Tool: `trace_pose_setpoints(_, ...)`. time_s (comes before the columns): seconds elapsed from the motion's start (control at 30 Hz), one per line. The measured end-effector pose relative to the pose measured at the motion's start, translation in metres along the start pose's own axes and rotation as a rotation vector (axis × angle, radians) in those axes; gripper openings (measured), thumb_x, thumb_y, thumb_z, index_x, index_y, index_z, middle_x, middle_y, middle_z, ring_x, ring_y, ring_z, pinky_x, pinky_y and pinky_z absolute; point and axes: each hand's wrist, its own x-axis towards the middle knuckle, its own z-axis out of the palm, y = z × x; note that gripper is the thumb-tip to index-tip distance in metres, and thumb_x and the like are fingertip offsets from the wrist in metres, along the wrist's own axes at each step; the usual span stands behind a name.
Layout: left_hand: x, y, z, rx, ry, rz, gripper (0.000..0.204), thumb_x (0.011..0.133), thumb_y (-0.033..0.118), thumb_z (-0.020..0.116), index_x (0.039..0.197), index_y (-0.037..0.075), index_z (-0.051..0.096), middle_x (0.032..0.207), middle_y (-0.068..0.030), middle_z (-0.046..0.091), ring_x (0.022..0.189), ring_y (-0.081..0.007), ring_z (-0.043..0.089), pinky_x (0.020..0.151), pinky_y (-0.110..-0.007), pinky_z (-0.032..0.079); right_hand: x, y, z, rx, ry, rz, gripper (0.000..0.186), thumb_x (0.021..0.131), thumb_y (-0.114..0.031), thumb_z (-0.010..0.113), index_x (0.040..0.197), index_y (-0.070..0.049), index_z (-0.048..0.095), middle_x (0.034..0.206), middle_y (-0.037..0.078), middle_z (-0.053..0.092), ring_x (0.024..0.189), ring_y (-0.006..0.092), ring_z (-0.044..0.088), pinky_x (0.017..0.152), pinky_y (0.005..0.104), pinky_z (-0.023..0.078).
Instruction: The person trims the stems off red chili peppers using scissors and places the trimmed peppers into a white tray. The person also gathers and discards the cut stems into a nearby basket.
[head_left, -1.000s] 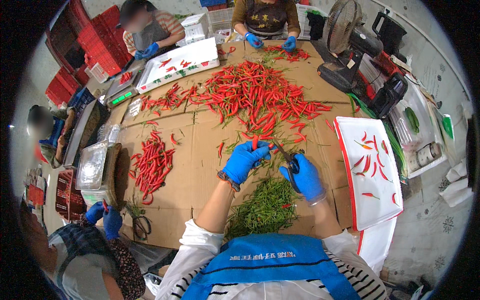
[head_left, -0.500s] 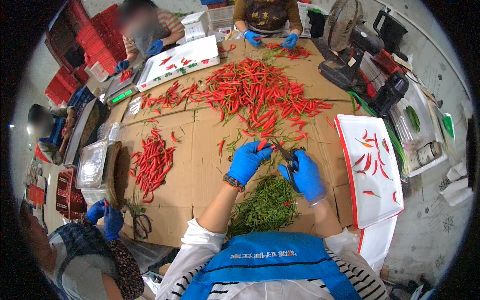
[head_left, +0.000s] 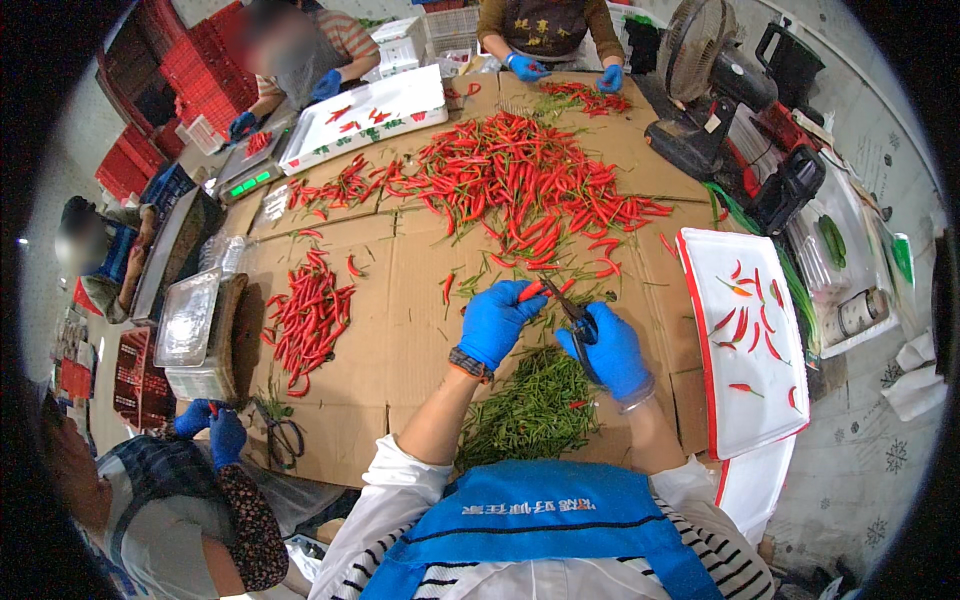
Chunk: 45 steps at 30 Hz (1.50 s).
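In a blue glove, my left hand (head_left: 497, 325) pinches a red chili pepper (head_left: 531, 290) over the cardboard-covered table. My right hand (head_left: 612, 355), also gloved in blue, grips black-handled scissors (head_left: 577, 322), whose blades point at the stem end of that pepper. Whether the blades touch the stem is too small to tell. Below both hands lies a heap of cut green stems (head_left: 530, 410) with a few red bits in it. Beyond them spreads a large pile of red chilies (head_left: 520, 180), and a smaller chili pile (head_left: 308, 318) sits to the left.
On the right stands a white tray with a red rim (head_left: 708, 400) and scattered chilies, with a fan (head_left: 700, 60) behind it. A digital scale (head_left: 245, 180) and a white box (head_left: 365, 130) sit far left. Three co-workers are around; another pair of scissors (head_left: 285, 440) lies near the left one.
The view has shifted slightly. My hands keep nearly the same place, pepper and scissors still held. The far co-worker's hands have moved a little apart from the chilies.
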Motion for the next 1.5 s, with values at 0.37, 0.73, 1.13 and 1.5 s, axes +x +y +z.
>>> trace_pose_setpoints(0.37,-0.003,-0.017,-0.006,-0.315,-0.124,-0.236,0.028,0.083,0.025,0.064,0.104,0.007,0.066,0.083,-0.0053,0.064,0.065,-0.0139,0.055,0.059,-0.027,0.043,0.014,0.036,0.010,-0.048,0.099,0.246,0.032,0.077,-0.035,0.067,0.090,-0.008,0.057,0.077,0.017,0.062,0.072,0.0376,0.059,0.060,0.0427,0.046)
trace_pose_setpoints(0.73,-0.003,-0.005,-0.014,-0.837,-0.363,-0.369,0.040,0.089,0.022,0.055,0.124,0.003,0.049,0.087,-0.0012,0.062,0.057,-0.0039,0.041,0.050,-0.016,0.032,0.080,0.116,0.006,-0.111,0.272,0.326,0.025,0.078,-0.022,0.064,0.088,0.000,0.057,0.079,0.018,0.061,0.074,0.0334,0.059,0.063,0.0420,0.046)
trace_pose_setpoints(1.13,0.001,0.007,0.001,-0.705,-0.288,-0.248,0.034,0.082,0.019,0.064,0.113,0.005,0.057,0.080,0.0006,0.059,0.062,-0.0056,0.046,0.054,-0.019,0.035,0.037,0.003,-0.013,0.727,-0.436,0.242,0.025,0.076,-0.024,0.065,0.088,-0.003,0.057,0.065,0.001,0.054,0.053,0.0086,0.048,0.049,0.0229,0.038)
trace_pose_setpoints(1.5,0.002,0.013,-0.021,-1.054,-0.018,-0.407,0.028,0.088,0.024,0.058,0.104,0.001,0.060,0.069,0.0021,0.050,0.053,-0.0042,0.040,0.046,-0.018,0.031,0.013,0.019,0.002,0.322,-0.057,0.179,0.036,0.071,-0.029,0.075,0.089,-0.003,0.056,0.065,0.004,0.055,0.057,0.0154,0.053,0.054,0.0293,0.044)
